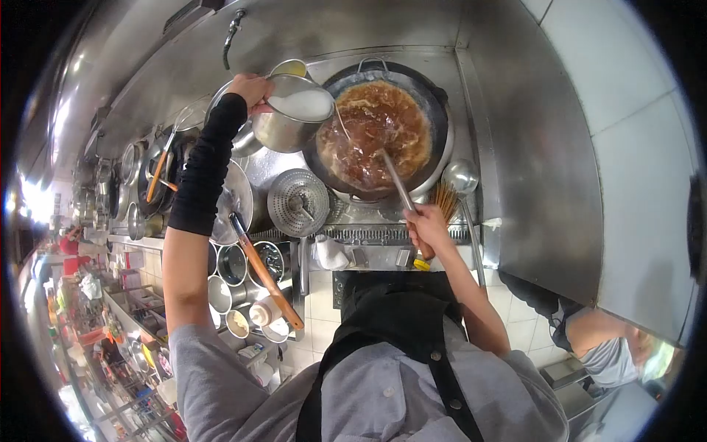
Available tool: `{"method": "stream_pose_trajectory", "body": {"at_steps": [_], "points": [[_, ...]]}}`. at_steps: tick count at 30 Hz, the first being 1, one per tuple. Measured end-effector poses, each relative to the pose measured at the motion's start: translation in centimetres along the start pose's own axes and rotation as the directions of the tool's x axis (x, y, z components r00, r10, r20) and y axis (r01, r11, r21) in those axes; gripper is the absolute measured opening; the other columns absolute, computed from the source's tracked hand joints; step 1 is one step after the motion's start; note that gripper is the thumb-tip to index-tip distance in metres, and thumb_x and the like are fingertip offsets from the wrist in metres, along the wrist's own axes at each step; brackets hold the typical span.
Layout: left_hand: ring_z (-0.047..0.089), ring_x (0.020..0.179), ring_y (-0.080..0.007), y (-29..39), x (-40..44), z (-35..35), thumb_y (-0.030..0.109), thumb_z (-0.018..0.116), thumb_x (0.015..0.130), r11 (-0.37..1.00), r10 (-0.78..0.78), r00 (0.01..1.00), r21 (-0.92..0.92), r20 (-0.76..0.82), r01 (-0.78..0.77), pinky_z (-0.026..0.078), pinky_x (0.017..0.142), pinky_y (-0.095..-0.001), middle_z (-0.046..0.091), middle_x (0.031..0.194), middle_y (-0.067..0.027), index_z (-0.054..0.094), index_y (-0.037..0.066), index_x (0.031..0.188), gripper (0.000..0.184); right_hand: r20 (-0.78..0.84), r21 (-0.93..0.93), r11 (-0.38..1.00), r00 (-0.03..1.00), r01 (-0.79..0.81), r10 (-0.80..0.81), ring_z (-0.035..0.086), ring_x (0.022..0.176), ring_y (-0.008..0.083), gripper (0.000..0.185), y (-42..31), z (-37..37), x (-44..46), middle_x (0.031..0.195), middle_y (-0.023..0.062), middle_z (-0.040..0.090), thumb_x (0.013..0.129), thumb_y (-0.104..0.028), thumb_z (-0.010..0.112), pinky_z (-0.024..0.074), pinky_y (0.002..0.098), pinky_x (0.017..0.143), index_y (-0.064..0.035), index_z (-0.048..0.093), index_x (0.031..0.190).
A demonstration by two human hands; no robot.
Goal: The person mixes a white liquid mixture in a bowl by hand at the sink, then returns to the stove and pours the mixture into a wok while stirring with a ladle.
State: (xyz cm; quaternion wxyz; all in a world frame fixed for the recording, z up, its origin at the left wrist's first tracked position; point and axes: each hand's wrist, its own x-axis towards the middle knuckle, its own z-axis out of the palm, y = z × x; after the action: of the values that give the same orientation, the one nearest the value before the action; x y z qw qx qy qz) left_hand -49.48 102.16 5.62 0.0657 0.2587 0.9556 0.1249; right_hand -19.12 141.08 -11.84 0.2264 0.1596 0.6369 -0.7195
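Observation:
My left hand grips the rim of a steel pot that is tilted to the right over the wok's edge. White liquid lies inside it, and a thin pale stream runs from its lip. Below, a large black wok holds bubbling reddish-brown liquid. My right hand is closed round the handle of a long-handled cooking utensil. Its metal shaft slants into the brown liquid, which hides its head.
Right of the wok lie a ladle and a bamboo brush. A perforated strainer rests at its lower left. A wooden-handled pan and several containers stand left. At far right is another person beyond the steel partition.

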Motion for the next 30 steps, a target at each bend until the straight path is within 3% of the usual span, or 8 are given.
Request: {"method": "stream_pose_trajectory", "body": {"at_steps": [4, 6, 10, 16, 17, 19, 23, 30], "points": [[0.059, 0.058, -0.0104, 5.0, -0.4, -1.0, 0.003, 0.066, 0.074, 0.681, -0.553, 0.828, -0.524, 0.092, 0.512, 0.055, 0.052, -0.0212, 0.054, 0.068, -0.0033, 0.058, 0.001, 0.075, 0.009, -0.155, -0.687, 0.667, 0.839, 0.287, -0.521, 0.056, 0.04, 0.0201, 0.026, 4.6, 0.2, -0.3, 0.054, 0.009, 0.053, 0.093, -0.019, 0.059, 0.0452, 0.0356, 0.038, 0.0042, 0.058, 0.082], [0.06, 0.059, -0.0126, 5.1, -1.0, -1.9, 0.004, 0.069, 0.072, 0.977, -0.204, 0.978, -0.059, 0.032, 0.206, 0.055, 0.053, -0.0235, 0.054, 0.068, -0.0041, 0.058, 0.002, 0.076, 0.012, -0.14, -0.351, 0.929, 0.974, 0.121, -0.179, 0.055, 0.039, 0.0195, 0.026, 2.7, 0.0, -2.9, 0.053, 0.0086, 0.053, 0.093, -0.018, 0.06, 0.0451, 0.0352, 0.038, 0.0051, 0.059, 0.082], [0.062, 0.062, -0.0181, 5.5, -1.7, -2.6, 0.005, 0.074, 0.066, 0.909, 0.139, 0.987, 0.386, 0.079, -0.159, 0.053, 0.057, -0.0292, 0.056, 0.069, -0.006, 0.058, 0.004, 0.076, 0.018, 0.099, 0.003, 0.994, 0.989, -0.112, 0.112, 0.05, 0.039, 0.0146, 0.024, -1.2, -0.6, -3.3, 0.058, 0.0053, 0.051, 0.093, -0.015, 0.059, 0.0395, 0.0317, 0.035, 0.0022, 0.056, 0.077], [0.06, 0.062, -0.0186, 4.8, -2.2, -2.2, 0.005, 0.072, 0.07, 0.977, 0.103, 0.993, 0.181, 0.058, -0.112, 0.054, 0.058, -0.0297, 0.054, 0.068, -0.0058, 0.058, 0.004, 0.078, 0.016, -0.157, -0.232, 0.97, 0.982, 0.071, -0.109, 0.049, 0.037, 0.0148, 0.022, 1.0, 1.2, -0.7, 0.056, 0.0047, 0.051, 0.093, -0.014, 0.059, 0.038, 0.0315, 0.035, 0.0032, 0.057, 0.081], [0.06, 0.061, -0.0176, 4.5, -2.2, -1.8, 0.005, 0.069, 0.073, 0.966, -0.159, 0.987, -0.206, 0.0, 0.155, 0.055, 0.058, -0.0291, 0.054, 0.067, -0.0055, 0.057, 0.004, 0.078, 0.013, -0.162, -0.299, 0.951, 0.977, 0.082, -0.135, 0.05, 0.036, 0.0162, 0.022, 1.1, 1.2, -1.8, 0.053, 0.0057, 0.051, 0.094, -0.014, 0.058, 0.0392, 0.0327, 0.034, 0.0039, 0.057, 0.082], [0.058, 0.06, -0.0156, 7.1, -3.0, -1.7, 0.004, 0.064, 0.078, 0.353, -0.595, 0.782, -0.812, 0.188, 0.464, 0.058, 0.058, -0.0278, 0.052, 0.066, -0.0047, 0.056, 0.003, 0.078, 0.008, -0.167, -0.43, 0.897, 0.968, 0.1, -0.188, 0.053, 0.035, 0.0192, 0.022, 1.4, 0.7, -3.8, 0.048, 0.0077, 0.05, 0.094, -0.015, 0.056, 0.0416, 0.0351, 0.034, 0.0053, 0.058, 0.084], [0.053, 0.056, -0.0158, 7.1, -5.1, 0.1, -0.002, 0.054, 0.082, 0.116, -0.546, 0.82, -0.954, 0.172, 0.277, 0.062, 0.061, -0.0345, 0.048, 0.068, -0.0055, 0.054, -0.002, 0.076, 0.006, 0.046, 0.042, 0.992, 0.992, -0.118, 0.116, 0.05, 0.036, 0.0173, 0.025, -0.1, -0.6, -4.6, 0.049, 0.0073, 0.051, 0.093, -0.015, 0.058, 0.0401, 0.035, 0.034, 0.0041, 0.058, 0.077], [0.06, 0.077, -0.0206, 10.7, -9.2, 4.7, -0.001, 0.054, 0.087, -0.15, -0.592, 0.799, -0.989, 0.104, 0.018, 0.058, 0.08, -0.0347, 0.059, 0.083, -0.0115, 0.056, -0.003, 0.085, 0.004, -0.105, -0.094, 0.996, 0.994, 0.003, -0.013, 0.05, 0.037, 0.0157, 0.023, 1.7, 0.4, 0.1, 0.054, 0.0056, 0.052, 0.093, -0.015, 0.059, 0.041, 0.034, 0.036, 0.0029, 0.058, 0.078]]}}
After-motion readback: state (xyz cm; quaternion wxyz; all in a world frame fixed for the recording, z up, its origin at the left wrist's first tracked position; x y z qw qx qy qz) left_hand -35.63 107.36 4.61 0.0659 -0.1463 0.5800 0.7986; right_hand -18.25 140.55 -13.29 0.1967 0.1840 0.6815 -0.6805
